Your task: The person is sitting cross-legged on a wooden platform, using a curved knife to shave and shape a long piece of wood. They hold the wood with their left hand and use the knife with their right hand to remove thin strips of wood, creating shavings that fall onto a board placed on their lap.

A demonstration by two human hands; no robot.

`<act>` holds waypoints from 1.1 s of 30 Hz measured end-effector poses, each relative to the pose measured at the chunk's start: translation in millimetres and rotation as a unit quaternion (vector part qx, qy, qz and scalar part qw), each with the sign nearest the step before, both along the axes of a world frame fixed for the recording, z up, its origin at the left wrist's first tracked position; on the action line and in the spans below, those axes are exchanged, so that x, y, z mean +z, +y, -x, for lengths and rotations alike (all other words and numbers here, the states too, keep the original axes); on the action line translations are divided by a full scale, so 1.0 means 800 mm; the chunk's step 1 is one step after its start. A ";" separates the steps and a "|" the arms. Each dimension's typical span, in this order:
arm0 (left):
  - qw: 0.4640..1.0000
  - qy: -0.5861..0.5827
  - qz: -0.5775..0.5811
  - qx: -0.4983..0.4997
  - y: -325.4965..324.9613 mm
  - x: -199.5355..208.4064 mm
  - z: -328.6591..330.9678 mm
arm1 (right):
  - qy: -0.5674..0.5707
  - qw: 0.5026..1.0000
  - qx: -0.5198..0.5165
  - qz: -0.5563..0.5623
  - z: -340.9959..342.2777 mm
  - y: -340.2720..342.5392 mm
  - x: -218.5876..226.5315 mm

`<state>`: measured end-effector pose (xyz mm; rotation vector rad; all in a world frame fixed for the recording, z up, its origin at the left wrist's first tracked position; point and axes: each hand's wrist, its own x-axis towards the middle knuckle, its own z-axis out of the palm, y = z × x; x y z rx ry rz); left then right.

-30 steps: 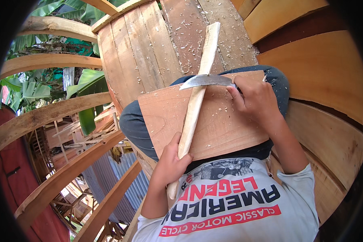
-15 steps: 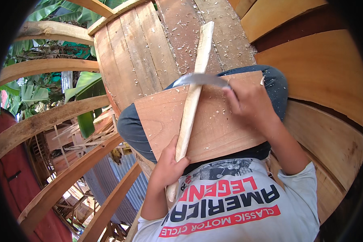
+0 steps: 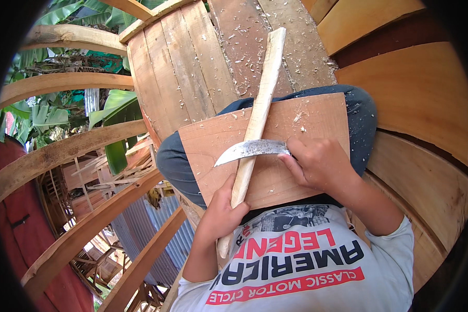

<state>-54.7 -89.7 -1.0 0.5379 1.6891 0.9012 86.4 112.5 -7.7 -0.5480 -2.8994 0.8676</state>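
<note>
A long, pale wooden stick slants across a flat board on my lap, its far end reaching past my knees. My left hand is closed round the stick's near part. Across the stick's middle lies a curved knife, its pointed tip toward the left. My right hand grips the knife at the right end of the blade; the handle is hidden inside my fingers. Small wood shavings rest on the board beside the stick.
Plank flooring strewn with shavings extends ahead of my crossed legs. Wide wooden boards rise along the right. At the left, curved wooden rails stand before banana leaves, and a corrugated metal sheet shows below them.
The knife has come down along the stick toward my left hand, and my right hand moved with it. My left hand keeps its hold near the stick's lower end.
</note>
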 end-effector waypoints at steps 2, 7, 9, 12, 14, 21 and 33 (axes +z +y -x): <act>1.000 -0.005 0.021 0.006 -0.003 0.001 -0.002 | 0.005 0.997 -0.077 -0.028 0.009 0.037 -0.014; 1.000 -0.003 0.014 0.005 0.001 0.000 0.000 | -0.036 0.998 -0.035 0.024 0.005 0.008 -0.005; 1.000 0.031 0.002 -0.007 -0.002 -0.001 -0.001 | -0.003 0.999 -0.031 0.020 0.005 0.011 -0.005; 1.000 0.029 0.013 -0.002 -0.001 0.002 -0.004 | -0.008 0.982 -0.175 -0.069 0.018 0.070 -0.018; 1.000 0.028 0.004 0.003 0.003 0.001 -0.002 | -0.010 0.995 -0.101 -0.017 0.005 0.049 -0.012; 1.000 0.009 0.017 0.011 -0.002 -0.005 -0.002 | -0.004 0.997 -0.083 0.006 0.008 0.036 -0.013; 0.998 0.063 -0.024 0.002 -0.006 -0.006 -0.005 | -0.007 0.998 -0.069 0.008 0.002 0.002 -0.010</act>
